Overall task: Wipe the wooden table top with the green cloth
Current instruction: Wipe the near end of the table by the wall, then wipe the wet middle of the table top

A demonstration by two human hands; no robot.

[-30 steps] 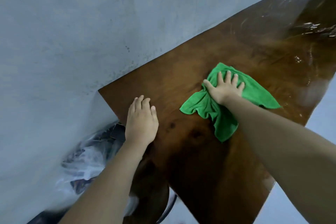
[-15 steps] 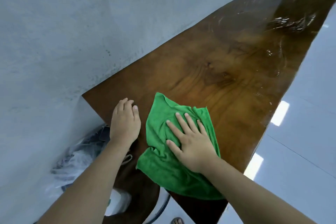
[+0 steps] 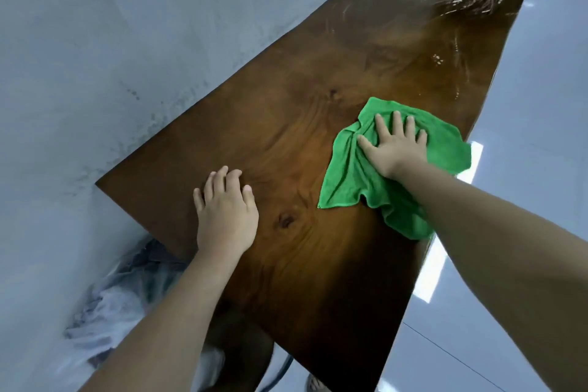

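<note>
The long dark wooden table top [image 3: 286, 124] runs from the near left corner up to the far right. A crumpled green cloth [image 3: 350, 175] lies near the table's right edge, partly hanging over it. My right hand [image 3: 394, 146] presses flat on the cloth with fingers spread. My left hand [image 3: 226, 210] rests palm down on the bare wood near the left end, holding nothing. Wet streaks glisten on the far part of the table.
A grey wall [image 3: 111, 41] runs along the table's left side. Below the near corner sits a clear plastic bag with dark contents [image 3: 127, 289]. Glossy pale floor tiles [image 3: 525, 169] lie to the right of the table edge.
My right hand has slid the cloth from the near end, close to my left hand, away to the right edge of the table. My left hand has stayed flat on the wood.
</note>
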